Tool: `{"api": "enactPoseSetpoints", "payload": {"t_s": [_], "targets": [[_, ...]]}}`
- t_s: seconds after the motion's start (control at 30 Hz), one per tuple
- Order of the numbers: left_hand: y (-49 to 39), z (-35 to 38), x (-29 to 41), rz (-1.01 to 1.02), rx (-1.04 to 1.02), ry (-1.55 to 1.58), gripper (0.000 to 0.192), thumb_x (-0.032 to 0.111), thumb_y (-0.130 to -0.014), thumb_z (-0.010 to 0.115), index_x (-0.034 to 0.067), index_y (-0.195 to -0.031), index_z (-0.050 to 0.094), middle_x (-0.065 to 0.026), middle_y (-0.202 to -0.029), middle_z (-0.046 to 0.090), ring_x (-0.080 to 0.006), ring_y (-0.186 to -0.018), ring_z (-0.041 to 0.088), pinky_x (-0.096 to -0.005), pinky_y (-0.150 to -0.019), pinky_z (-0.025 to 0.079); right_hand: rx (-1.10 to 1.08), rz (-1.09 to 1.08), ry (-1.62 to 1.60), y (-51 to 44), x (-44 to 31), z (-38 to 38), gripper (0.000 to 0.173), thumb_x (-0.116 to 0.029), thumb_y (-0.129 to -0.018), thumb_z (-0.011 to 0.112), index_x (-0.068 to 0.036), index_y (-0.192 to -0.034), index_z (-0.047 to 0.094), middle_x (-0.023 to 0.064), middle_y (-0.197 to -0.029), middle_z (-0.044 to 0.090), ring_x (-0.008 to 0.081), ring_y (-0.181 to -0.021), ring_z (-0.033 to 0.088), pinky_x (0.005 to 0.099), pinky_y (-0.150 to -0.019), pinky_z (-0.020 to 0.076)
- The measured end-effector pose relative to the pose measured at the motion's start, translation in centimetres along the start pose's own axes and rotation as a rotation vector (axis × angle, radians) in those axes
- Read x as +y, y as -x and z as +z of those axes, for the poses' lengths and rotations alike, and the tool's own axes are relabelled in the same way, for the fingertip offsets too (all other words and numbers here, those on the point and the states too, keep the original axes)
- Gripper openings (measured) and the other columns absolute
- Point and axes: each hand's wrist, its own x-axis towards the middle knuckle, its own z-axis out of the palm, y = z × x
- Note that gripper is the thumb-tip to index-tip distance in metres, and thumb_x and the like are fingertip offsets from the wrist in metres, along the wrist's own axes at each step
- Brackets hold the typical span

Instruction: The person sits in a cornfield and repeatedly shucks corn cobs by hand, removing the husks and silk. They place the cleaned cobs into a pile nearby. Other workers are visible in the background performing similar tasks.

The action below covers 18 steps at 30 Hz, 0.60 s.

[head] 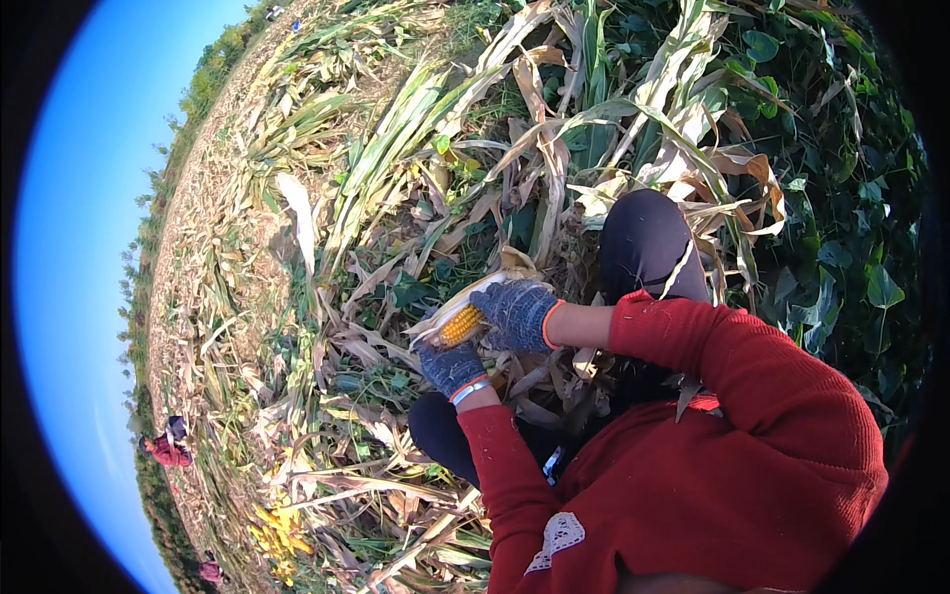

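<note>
An ear of corn (pixel 462 325) with yellow kernels lies partly bared between my two gloved hands, its pale dry husk (pixel 475 288) still along the upper side. My right hand (pixel 513 314), in a grey knit glove with an orange cuff, is closed around the husk-covered end. At the other end, my left hand (pixel 449 365) wears a matching glove and grips the ear from below, its fingertips partly hidden by husk. A silvery band circles the left wrist.
Dry corn stalks (pixel 393 141) and leaves cover the ground ahead. A pile of yellow ears (pixel 280 531) lies at lower left. Green leafy vines (pixel 839 252) grow at the right. My bent knees flank the hands. Another person (pixel 169 445) is low in the field, far off.
</note>
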Motion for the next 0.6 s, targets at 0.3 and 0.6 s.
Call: {"api": "enactPoseSetpoints", "payload": {"t_s": [0.3,0.6], "targets": [[2.2,2.1,-2.3,0.365,-0.303,-0.625,0.049,0.034,-0.093,0.054,0.002,-0.131,0.051,-0.0133,-0.128,0.06,-0.0269,-0.121,0.055,-0.04,-0.105,0.041,0.327,-0.028,-0.11,-0.3,0.6,0.5,0.058,-0.044,-0.079,0.07,-0.007,-0.121,0.057,0.0194,-0.107,0.065,0.0358,-0.101,0.064,0.0461,-0.087,0.0513],[4.1,4.0,-2.3,-0.133,-0.587,0.85,0.059,0.046,-0.099,0.04,0.001,-0.136,0.047,-0.0214,-0.138,0.05,-0.0372,-0.128,0.047,-0.0538,-0.111,0.034,0.43,0.03,-0.17,-0.7,1.6,-2.1,0.058,-0.053,-0.081,0.067,-0.009,-0.118,0.059,0.0171,-0.111,0.066,0.0349,-0.102,0.064,0.0442,-0.089,0.0495]]}}
